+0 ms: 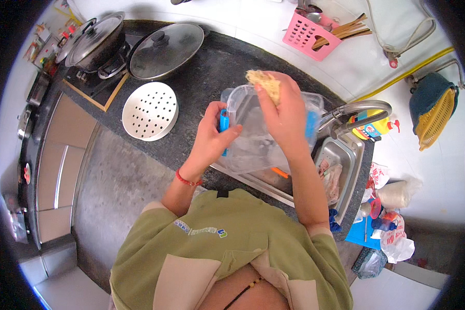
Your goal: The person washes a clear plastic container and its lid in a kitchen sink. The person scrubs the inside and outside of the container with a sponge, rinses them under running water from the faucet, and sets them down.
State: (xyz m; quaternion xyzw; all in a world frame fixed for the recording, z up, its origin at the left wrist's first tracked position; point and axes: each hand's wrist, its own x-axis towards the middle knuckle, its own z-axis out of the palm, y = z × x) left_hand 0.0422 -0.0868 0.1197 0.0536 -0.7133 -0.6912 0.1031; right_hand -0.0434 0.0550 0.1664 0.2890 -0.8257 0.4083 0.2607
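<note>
Over the sink, my left hand (216, 133) grips the near left side of a clear plastic container (252, 155) by its blue clip, thumb over the rim. My right hand (283, 112) is shut on a pale yellow fibrous scrubber (269, 86) above the container's far rim. Another blue clip shows beside my right wrist. Part of the container is hidden behind my right hand and forearm. Below it lies something orange (281, 172) in the sink.
To the left are a white perforated basket (150, 110), a glass-lidded pan (166, 50) and a pot on the stove (97, 42). The steel faucet (366, 104), a yellow detergent bottle (372, 126) and a small basin (348, 155) holding a plastic bag stand right. A pink utensil basket (314, 37) hangs on the wall.
</note>
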